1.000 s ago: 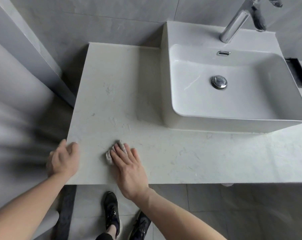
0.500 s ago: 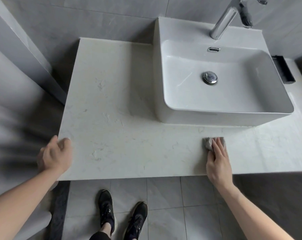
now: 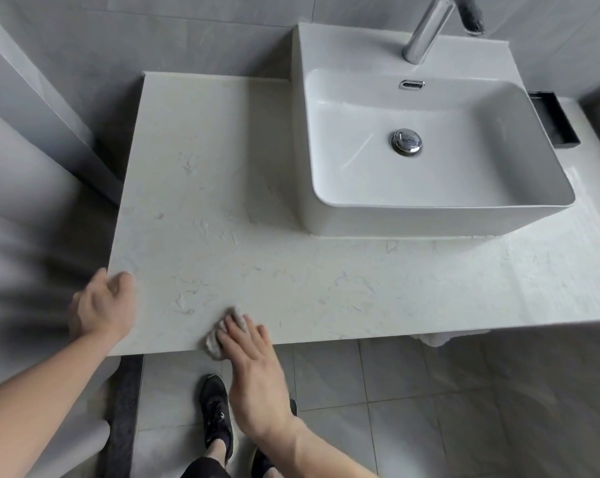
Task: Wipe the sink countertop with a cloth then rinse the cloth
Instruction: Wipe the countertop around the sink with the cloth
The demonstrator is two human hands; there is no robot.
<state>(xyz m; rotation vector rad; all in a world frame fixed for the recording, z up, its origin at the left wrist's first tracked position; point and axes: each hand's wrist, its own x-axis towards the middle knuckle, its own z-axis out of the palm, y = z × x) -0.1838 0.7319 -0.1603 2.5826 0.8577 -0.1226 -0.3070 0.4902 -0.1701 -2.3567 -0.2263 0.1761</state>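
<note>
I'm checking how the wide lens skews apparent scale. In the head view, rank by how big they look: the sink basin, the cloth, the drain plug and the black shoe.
1. sink basin, by far the largest.
2. black shoe.
3. cloth and drain plug look alike; the right hand hides most of the cloth, so I won't rank them.

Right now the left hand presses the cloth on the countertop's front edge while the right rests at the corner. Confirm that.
Hands are swapped. In the head view the right hand presses the cloth at the countertop's front edge; the left hand rests at the corner.
</note>
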